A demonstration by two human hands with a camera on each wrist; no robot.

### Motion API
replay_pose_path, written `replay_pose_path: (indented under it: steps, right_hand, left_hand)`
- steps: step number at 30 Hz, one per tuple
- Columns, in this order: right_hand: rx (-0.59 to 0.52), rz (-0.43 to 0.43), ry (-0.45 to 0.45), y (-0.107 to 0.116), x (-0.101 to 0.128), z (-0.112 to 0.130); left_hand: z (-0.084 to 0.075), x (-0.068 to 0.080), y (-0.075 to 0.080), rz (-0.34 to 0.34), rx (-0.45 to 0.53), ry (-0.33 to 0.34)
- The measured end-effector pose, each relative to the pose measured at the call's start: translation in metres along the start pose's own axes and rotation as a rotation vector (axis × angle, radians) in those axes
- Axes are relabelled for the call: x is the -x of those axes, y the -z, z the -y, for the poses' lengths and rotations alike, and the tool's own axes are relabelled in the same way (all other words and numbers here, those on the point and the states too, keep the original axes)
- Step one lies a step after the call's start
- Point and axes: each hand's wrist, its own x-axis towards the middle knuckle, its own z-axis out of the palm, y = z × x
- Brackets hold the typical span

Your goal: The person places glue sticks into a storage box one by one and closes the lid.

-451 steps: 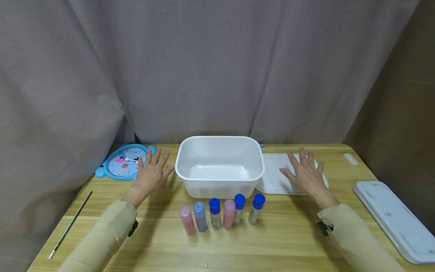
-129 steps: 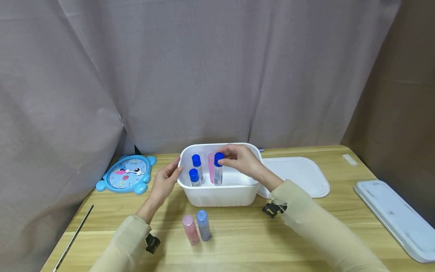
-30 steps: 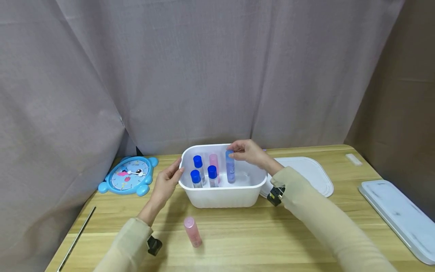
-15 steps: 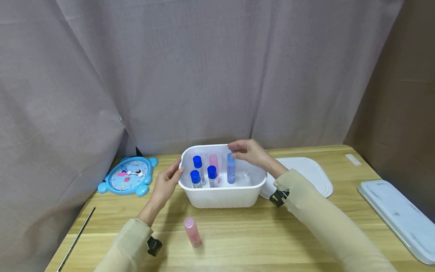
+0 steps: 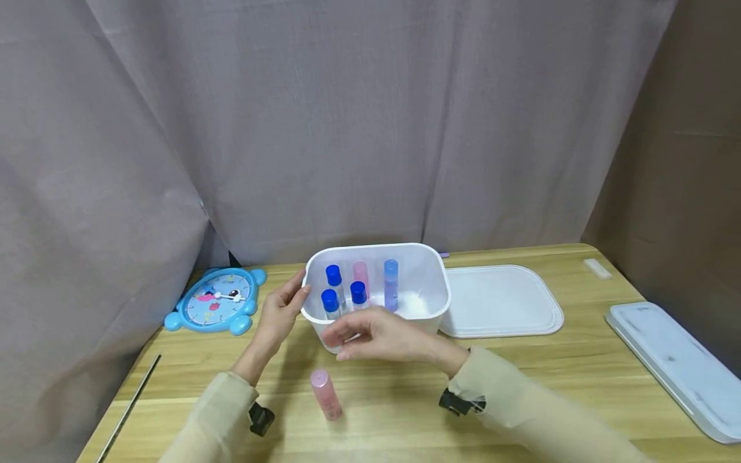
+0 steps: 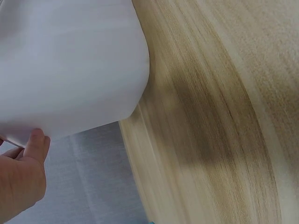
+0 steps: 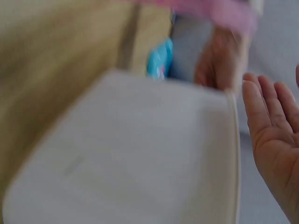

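Plastic throughout, by the look of it. From the left I note a blue clock (image 5: 215,300) at the table (image 5: 521,386) edge, then my left hand (image 5: 279,313) with fingers laid against the tub (image 5: 431,283) rim, steadying it. Five bottles (image 5: 390,283) stand upright inside the tub. One pink bottle (image 5: 326,394) stands alone on the table in front of it. My right hand (image 5: 376,333) hovers above and just beyond that bottle, fingers loose, holding nothing. I judge the bottle light, rigid, smooth-sided and easily toppled; a pinch at mid-body or just under the cap looks soundest. A white lid (image 5: 500,301) lies right of the tub.
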Motion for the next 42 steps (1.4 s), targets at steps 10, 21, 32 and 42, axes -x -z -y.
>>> replay_pose_path:
  steps: [10, 21, 32, 42]
  right_hand:
    - [0.051, 0.202, -0.019, -0.035, -0.008, -0.017]
    - [-0.003, 0.169, -0.019, -0.027, -0.002, -0.02]
    - [-0.032, -0.093, 0.029, 0.05, 0.01, 0.028]
    - [-0.02, -0.376, -0.042, 0.112, 0.017, 0.041]
  left_hand:
    - [0.003, 0.001, 0.0, -0.003, 0.021, -0.003]
    - [0.003, 0.0, -0.001, -0.003, 0.016, 0.004]
    - [0.001, 0.0, 0.0, -0.002, 0.008, -0.002]
    - [0.001, -0.001, -0.001, -0.013, 0.011, 0.012]
